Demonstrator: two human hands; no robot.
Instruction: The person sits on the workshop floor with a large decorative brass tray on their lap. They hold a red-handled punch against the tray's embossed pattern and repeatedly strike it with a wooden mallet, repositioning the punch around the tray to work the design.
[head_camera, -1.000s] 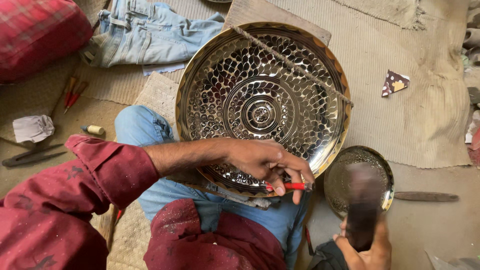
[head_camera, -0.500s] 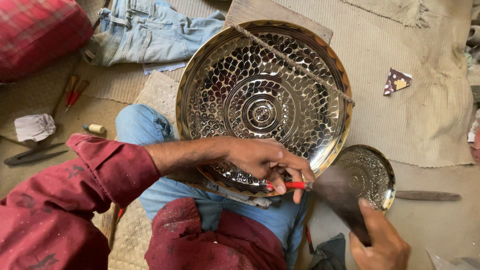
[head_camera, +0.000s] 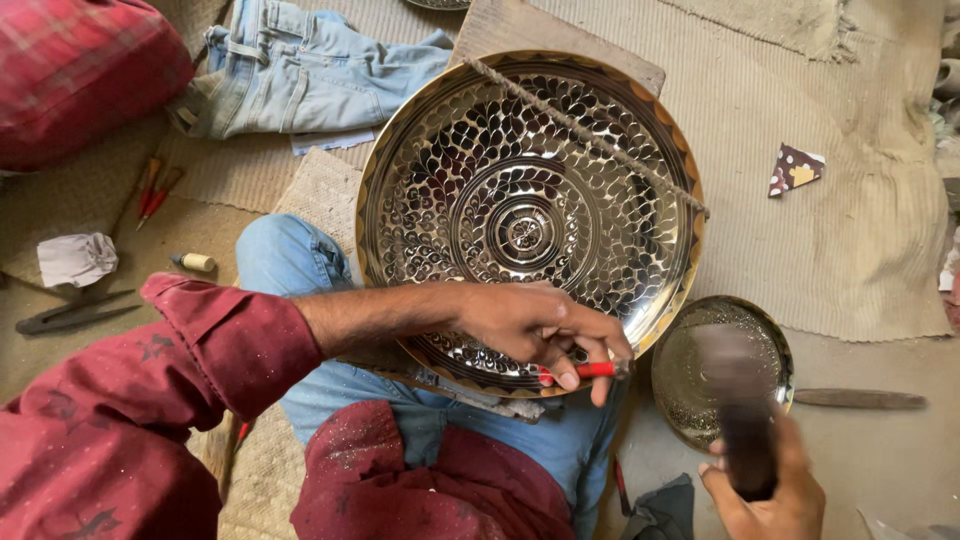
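While the left hand (head_camera: 530, 330) pins a red-handled punch (head_camera: 590, 370) to the lower rim of the engraved tray (head_camera: 530, 215), the right hand (head_camera: 765, 490) has carried a dark hammer (head_camera: 740, 415) up beside it; the labels below read outward from the tool.

Left hand: fingers closed narrowly round the punch, thumb and forefinger pinching its red shaft, the tip set on the tray's near rim. Position unchanged from the two earlier views.

Right hand: fingers wrapped round the hammer handle at lower right. One second ago the hammer stood upright and blurred; half a second ago it leaned toward the punch; now it is upright again, blurred and in front of the small dish, apart from the punch.

Reading of the change: the hammer's swing in and out, against a fixed punch, suggests repeated light blows on one spot of the rim pattern.

Engraved tray: large, round, brass-coloured, propped on the person's lap and against a wooden board (head_camera: 600, 45), with a cord (head_camera: 590, 135) lying across its upper right.

Small dish (head_camera: 700, 370): on the floor just right of the tray, partly hidden by the hammer.

Surroundings: folded jeans (head_camera: 300, 75) at upper left; spare red-handled tools (head_camera: 155, 190) and a crumpled white cloth (head_camera: 75, 258) on the floor mat at left.
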